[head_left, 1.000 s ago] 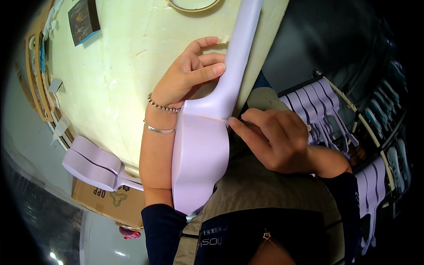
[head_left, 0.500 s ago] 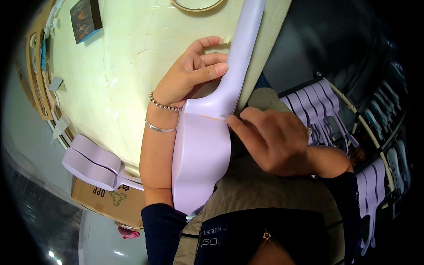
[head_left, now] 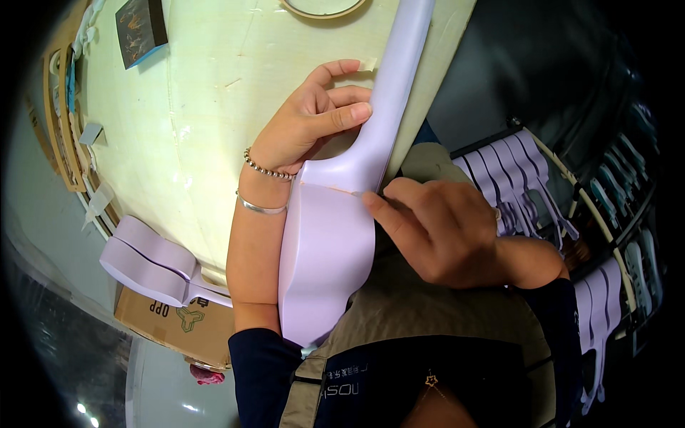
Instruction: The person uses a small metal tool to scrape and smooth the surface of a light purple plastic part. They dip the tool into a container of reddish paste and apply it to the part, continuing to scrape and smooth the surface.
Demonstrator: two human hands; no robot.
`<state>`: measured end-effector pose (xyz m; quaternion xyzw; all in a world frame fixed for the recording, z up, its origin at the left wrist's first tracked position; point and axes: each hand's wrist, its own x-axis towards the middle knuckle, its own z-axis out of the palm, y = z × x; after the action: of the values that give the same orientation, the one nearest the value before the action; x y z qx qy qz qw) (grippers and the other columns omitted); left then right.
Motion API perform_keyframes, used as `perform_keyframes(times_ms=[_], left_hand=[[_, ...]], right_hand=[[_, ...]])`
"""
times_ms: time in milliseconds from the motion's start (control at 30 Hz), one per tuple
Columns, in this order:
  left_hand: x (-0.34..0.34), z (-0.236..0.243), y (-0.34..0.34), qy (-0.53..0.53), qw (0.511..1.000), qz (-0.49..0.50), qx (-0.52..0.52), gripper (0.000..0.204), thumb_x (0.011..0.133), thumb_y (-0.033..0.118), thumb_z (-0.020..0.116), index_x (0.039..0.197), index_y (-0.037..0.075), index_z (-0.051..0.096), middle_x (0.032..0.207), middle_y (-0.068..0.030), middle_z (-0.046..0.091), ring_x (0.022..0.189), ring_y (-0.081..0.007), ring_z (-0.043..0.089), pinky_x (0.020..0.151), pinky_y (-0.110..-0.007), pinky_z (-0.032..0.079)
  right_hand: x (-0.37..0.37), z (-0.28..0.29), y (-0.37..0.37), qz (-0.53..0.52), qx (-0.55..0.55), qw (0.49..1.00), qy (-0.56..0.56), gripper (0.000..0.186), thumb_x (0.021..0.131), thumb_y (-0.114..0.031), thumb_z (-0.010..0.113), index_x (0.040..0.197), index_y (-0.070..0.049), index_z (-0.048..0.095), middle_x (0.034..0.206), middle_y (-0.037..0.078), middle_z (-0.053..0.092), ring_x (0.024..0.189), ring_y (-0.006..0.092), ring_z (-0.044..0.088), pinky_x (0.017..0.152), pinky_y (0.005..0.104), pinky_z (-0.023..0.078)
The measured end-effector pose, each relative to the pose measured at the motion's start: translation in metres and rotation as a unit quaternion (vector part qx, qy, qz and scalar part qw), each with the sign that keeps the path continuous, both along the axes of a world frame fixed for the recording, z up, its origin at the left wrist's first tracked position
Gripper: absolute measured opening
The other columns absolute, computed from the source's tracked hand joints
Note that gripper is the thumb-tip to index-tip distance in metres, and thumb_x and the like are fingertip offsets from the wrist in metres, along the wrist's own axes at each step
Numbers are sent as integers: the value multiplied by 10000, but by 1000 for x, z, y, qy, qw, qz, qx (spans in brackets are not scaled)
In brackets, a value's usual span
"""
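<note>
A lilac ukulele [head_left: 328, 242] lies against my left forearm, its neck pointing away from me. My left hand [head_left: 310, 110] is closed at the neck, the thumb pressed to its side and some fingertips hidden behind it. By the left index fingertip is a small piece of pale tape [head_left: 367, 65]. My right hand [head_left: 442, 228] is closed in a pinch at the right end of the seam [head_left: 328, 187] between neck heel and body, where a thin orange-brown line shows. Whatever sits in that pinch is too small to name.
Beneath the neck spreads a pale-covered table [head_left: 200, 128] with a dark box [head_left: 141, 32] and a round ring [head_left: 325, 11]. Another lilac ukulele [head_left: 146, 260] rests at the left above a cardboard box [head_left: 171, 324]. Several lilac ukuleles [head_left: 506, 167] hang on a rack at right.
My right fingertips have shifted slightly down at the seam's right end. The left hand keeps its hold on the ukulele, and the whole view has shifted slightly.
</note>
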<state>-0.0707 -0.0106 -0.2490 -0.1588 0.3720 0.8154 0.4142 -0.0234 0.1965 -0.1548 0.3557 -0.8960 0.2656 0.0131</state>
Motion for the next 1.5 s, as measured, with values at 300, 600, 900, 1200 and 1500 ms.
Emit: perform_keyframes(times_ms=[300,600,900,1200,1500], left_hand=[[1,-1,-1,-7,1000,4,9,619,872,68,658,1378,25,305,1212,-294,572,1035,-303,637,905,-381,515],[-1,1,1,-2,1000,3,-1,618,863,68,666,1371,20,316,1212,-300,569,1024,-305,640,898,-387,518],[-5,20,-9,21,996,83,-39,460,1007,356,464,1305,11,408,1231,-181,590,1086,-234,603,943,-344,469],[-11,60,-26,208,968,-65,-126,952,945,635,-43,854,6,667,1475,-226,340,1400,-316,242,1140,-497,44],[-8,67,-19,246,955,-48,-159,882,989,574,65,909,-16,715,1392,-188,453,1296,-288,387,1133,-444,147]], right_hand=[[0,3,-3,7,32,999,10,300,722,-95,672,1015,-32,686,908,59,629,639,136,551,538,248,392],[3,5,5,17,24,999,-34,366,709,-50,679,1075,-37,691,929,62,615,673,137,561,557,247,418],[-30,5,13,-142,-113,967,-178,356,697,-19,742,1042,-84,681,871,37,554,657,168,552,596,283,490],[-49,-2,7,-184,-324,722,-584,205,822,-71,739,991,7,651,651,-67,381,602,14,398,553,188,367],[-60,0,-1,-179,-241,708,-639,130,882,-96,675,917,27,648,653,-80,455,604,2,378,576,174,337]])
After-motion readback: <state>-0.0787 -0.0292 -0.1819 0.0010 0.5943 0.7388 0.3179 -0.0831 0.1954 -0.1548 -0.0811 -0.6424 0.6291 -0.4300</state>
